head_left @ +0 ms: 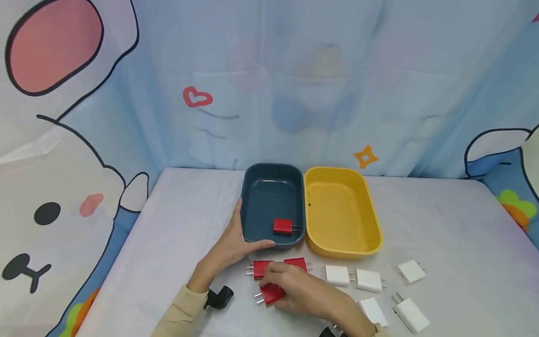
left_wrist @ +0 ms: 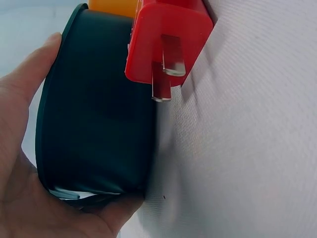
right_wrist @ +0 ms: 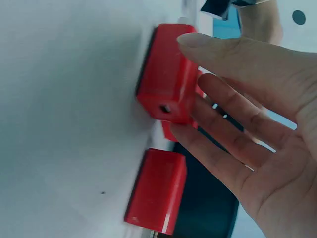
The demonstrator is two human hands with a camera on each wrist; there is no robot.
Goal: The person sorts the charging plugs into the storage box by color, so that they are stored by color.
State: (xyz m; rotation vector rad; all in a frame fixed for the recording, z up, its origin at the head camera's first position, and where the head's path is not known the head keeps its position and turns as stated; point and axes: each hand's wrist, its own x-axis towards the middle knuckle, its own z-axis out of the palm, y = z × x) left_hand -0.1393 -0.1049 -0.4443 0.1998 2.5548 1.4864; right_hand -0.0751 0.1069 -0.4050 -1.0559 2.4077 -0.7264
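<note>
My left hand (head_left: 229, 243) grips the near left corner of a dark blue tray (head_left: 273, 169), its thumb along the front rim and fingers down the side. Inside that tray lies one red charger plug (head_left: 282, 226) with two metal prongs. In front, my right hand (head_left: 301, 290) pinches another red charger plug (head_left: 271, 295) between thumb and fingers; the right wrist view shows the thumb on one edge of this plug (right_wrist: 166, 74). Two more red charger plugs, one at the left (head_left: 261, 270) and one partly behind the hand (head_left: 296, 263), lie beside the tray's front.
A yellow tray (head_left: 343, 255) stands against the dark blue one on the right. Several white charger plugs (head_left: 368, 280) are scattered on the white-covered table (head_left: 455, 234) at the right. A blue printed curtain (head_left: 261, 117) hangs behind. Black wrist gear (head_left: 220, 297) sits at the left wrist.
</note>
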